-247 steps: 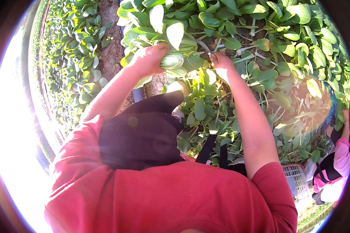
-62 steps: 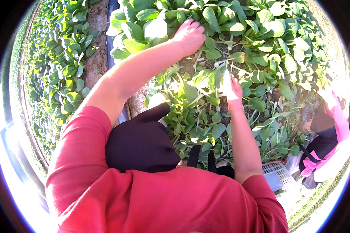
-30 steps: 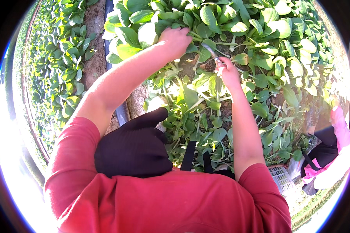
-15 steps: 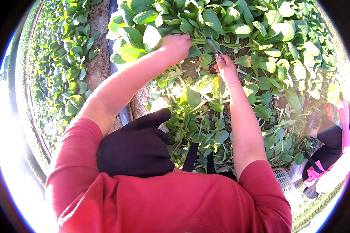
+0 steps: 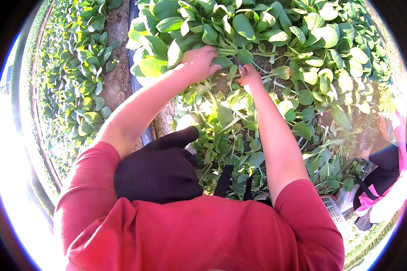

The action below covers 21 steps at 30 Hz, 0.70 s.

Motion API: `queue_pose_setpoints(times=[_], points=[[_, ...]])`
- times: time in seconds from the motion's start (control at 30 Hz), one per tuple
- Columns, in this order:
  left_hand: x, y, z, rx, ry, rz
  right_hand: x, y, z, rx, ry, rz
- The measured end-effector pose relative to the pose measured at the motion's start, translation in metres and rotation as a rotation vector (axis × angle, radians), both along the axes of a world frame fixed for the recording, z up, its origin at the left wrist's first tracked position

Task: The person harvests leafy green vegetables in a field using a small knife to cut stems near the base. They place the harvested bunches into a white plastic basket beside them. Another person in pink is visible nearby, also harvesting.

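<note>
My left hand (image 5: 198, 64) lies against the base of a leafy bok choy plant (image 5: 226, 43); its thumb stands apart from the fingers, with a green leaf near the gap. The fingertips are partly lost among the leaves. Just to its right, my right hand (image 5: 249, 77) is closed round the handle of a small knife (image 5: 240, 66). The knife points up and left to the foot of the plant, and leaves hide most of its blade. Cut or loose leaves (image 5: 226, 113) lie on the soil below both hands.
Dense bok choy (image 5: 325, 36) stands ahead and to the right. Left of a dark sheet edge (image 5: 134, 77) run a bare soil strip (image 5: 116, 77) and another row of greens (image 5: 77, 90). At the lower right are a pale crate (image 5: 333, 210) and another person in dark and pink clothes (image 5: 380, 180).
My right hand and the knife have moved left and slightly up toward the plant's base. My left hand has shifted slightly down and left, its thumb now apart from the fingers.
</note>
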<state>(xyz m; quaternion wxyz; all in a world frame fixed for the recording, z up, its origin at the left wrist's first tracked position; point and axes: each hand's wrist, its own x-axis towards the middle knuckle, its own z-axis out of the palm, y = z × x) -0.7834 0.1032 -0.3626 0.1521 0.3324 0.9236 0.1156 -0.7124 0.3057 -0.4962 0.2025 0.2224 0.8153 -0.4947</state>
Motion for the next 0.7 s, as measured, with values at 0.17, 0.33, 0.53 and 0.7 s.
queue_pose_setpoints(times=[0.17, 0.33, 0.53, 0.7], points=[[0.032, -0.018, 0.000, 0.383, 0.169, -0.079, 0.074, 0.030, 0.015, -0.193, 0.207, -0.426], [0.069, -0.031, 0.043, 0.535, 0.033, -0.098, 0.079, 0.012, 0.089, -0.915, 0.183, -0.671], [0.101, -0.032, 0.050, 0.676, -0.132, -0.001, 0.084, -0.007, 0.133, -1.309, 0.372, -0.621], [0.104, -0.030, 0.049, 0.762, -0.596, 0.050, 0.113, 0.001, 0.180, -0.951, 0.376, -0.584]])
